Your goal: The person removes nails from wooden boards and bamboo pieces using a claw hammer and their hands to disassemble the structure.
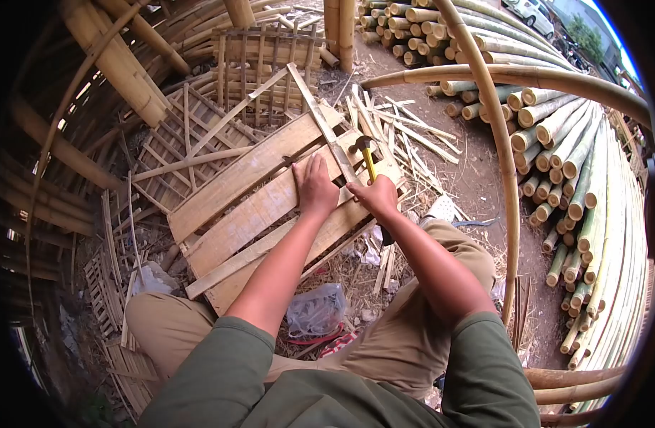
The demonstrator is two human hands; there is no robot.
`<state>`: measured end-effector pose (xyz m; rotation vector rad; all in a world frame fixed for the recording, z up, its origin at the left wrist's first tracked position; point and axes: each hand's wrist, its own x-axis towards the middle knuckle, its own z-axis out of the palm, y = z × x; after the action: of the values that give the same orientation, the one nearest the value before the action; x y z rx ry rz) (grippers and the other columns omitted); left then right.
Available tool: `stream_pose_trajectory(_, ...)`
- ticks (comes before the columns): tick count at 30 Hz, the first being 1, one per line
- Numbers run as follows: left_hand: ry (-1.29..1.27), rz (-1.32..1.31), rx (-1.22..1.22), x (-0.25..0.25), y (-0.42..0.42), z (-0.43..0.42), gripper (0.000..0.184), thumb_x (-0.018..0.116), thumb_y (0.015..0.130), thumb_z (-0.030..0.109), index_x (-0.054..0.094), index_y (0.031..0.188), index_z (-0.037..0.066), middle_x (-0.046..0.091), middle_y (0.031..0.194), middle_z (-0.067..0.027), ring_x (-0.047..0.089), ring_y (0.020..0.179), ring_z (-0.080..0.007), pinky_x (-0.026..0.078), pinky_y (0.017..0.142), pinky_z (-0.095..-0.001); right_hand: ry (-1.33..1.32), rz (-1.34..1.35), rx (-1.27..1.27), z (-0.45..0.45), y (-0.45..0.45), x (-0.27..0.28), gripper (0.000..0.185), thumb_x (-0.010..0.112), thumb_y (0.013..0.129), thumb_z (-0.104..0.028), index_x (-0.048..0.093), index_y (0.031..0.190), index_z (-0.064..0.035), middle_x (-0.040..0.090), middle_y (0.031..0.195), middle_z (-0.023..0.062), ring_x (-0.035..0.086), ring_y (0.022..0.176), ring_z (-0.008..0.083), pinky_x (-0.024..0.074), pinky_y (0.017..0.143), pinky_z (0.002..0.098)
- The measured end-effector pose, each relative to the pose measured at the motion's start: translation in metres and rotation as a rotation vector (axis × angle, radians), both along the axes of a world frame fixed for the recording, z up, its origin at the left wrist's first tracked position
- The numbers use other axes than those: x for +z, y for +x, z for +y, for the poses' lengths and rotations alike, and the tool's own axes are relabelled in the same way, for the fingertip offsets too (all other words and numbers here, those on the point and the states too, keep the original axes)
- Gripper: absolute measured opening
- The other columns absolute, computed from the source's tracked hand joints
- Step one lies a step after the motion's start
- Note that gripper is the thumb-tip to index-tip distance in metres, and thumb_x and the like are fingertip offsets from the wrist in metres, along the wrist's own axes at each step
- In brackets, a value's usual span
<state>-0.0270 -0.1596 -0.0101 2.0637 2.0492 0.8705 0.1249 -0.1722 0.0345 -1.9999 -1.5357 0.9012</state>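
Observation:
In the head view, my right hand (374,195) is wrapped round a hammer (370,158) with a yellow and black handle. The dark head points away from me, over the boards. My right thumb is close to the end of a narrow wooden strip (320,118) that lies across the planks. My left hand (317,185) rests on a middle plank, its fingers stretched forward and nothing visibly gripped. Under both hands is a slatted panel of pale wooden planks (231,182), tilted in front of my knees. A loose lath (231,268) lies lengthwise along its near side.
Slatted wooden frames (260,71) stand beyond the panel. Thin wood offcuts (413,128) litter the ground to the right. Stacked bamboo poles (577,157) fill the far right, behind a curved bamboo rail (495,114). A clear plastic bag (317,310) lies between my legs.

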Motion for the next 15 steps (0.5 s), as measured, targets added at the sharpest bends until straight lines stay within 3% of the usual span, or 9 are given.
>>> stream_pose_trajectory(9, -0.003, 0.019, 0.004, -0.002, -0.001, 0.001, 0.055, 0.047, 0.081, 0.004, 0.049, 0.136, -0.005, 0.047, 0.146, -0.0160, 0.037, 0.142, -0.0258, 0.008, 0.122, -0.0546, -0.068, -0.024, 0.016, 0.008, -0.005, -0.005, 0.048, 0.080, 0.068, -0.041, 0.066, 0.064, 0.0046, 0.068, 0.071, 0.0226, 0.070, 0.069, 0.0347, 0.0544, 0.068, 0.0441)
stream_pose_trajectory(15, 0.005, 0.057, 0.006, -0.002, 0.000, 0.001, 0.051, 0.050, 0.084, 0.010, 0.049, 0.133, -0.003, 0.047, 0.145, -0.0149, 0.038, 0.142, -0.0254, 0.010, 0.121, -0.0566, 0.113, -0.252, 0.074, -0.001, -0.011, -0.009, 0.055, 0.080, 0.073, -0.042, 0.065, 0.087, 0.0090, 0.069, 0.090, 0.0284, 0.070, 0.086, 0.0404, 0.0562, 0.077, 0.0456)
